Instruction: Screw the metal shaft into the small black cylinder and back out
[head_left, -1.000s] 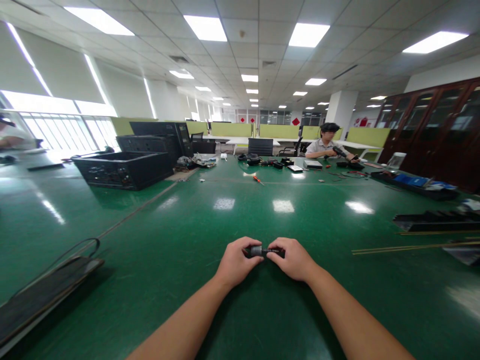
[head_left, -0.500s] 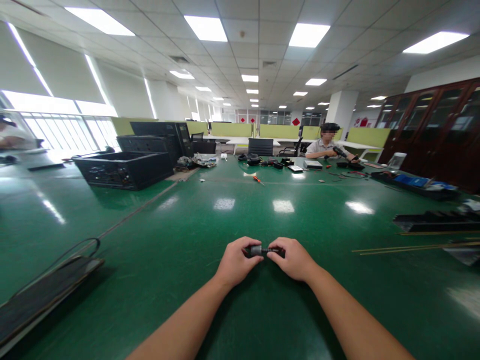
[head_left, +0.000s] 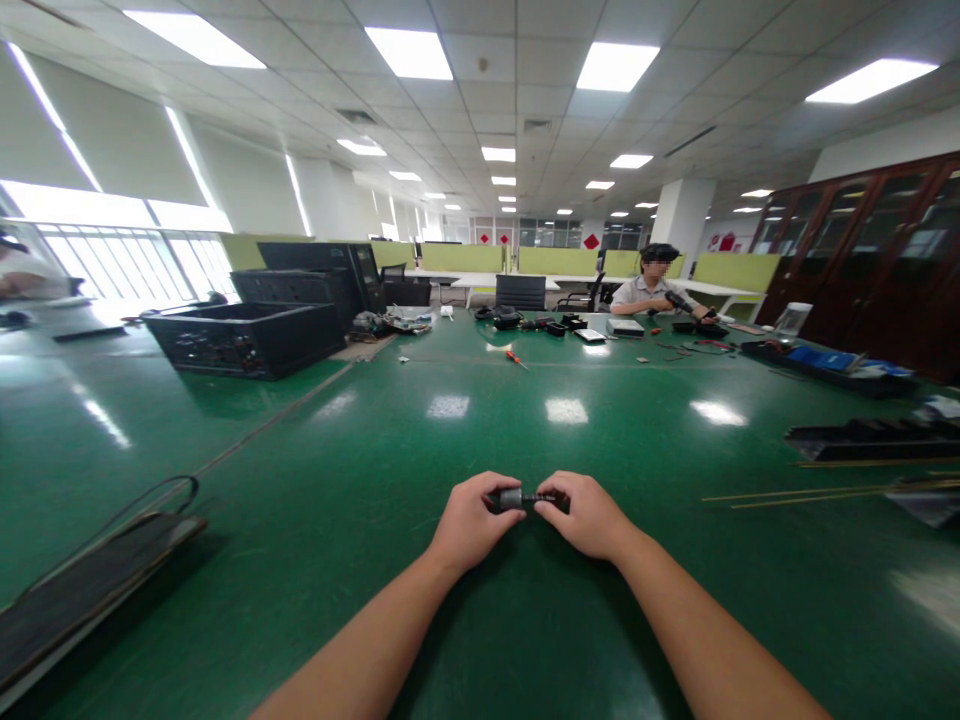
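Low over the green tabletop (head_left: pixel 420 440), my left hand (head_left: pixel 472 522) pinches a small grey-and-black cylindrical part (head_left: pixel 511 498) between thumb and fingers. A thinner dark rod (head_left: pixel 530 498) runs from it toward my right hand (head_left: pixel 585 515). The fingers of that hand are closed around a dark piece (head_left: pixel 553 500) at the rod's other end. Both hands face each other with a small gap between the fingertips. Much of the part is covered by my fingers, so its exact kind cannot be made out.
An orange screwdriver (head_left: pixel 514 357) lies farther back. Open black computer cases (head_left: pixel 247 340) stand at the left, and a long dark panel (head_left: pixel 97 590) lies nearer. Thin rods (head_left: pixel 795 495) and black trays (head_left: pixel 870 440) are at the right. Across the table sits a person (head_left: pixel 652 290).
Both hands keep their hold on the part and have hardly moved. The whole view has shifted very slightly.
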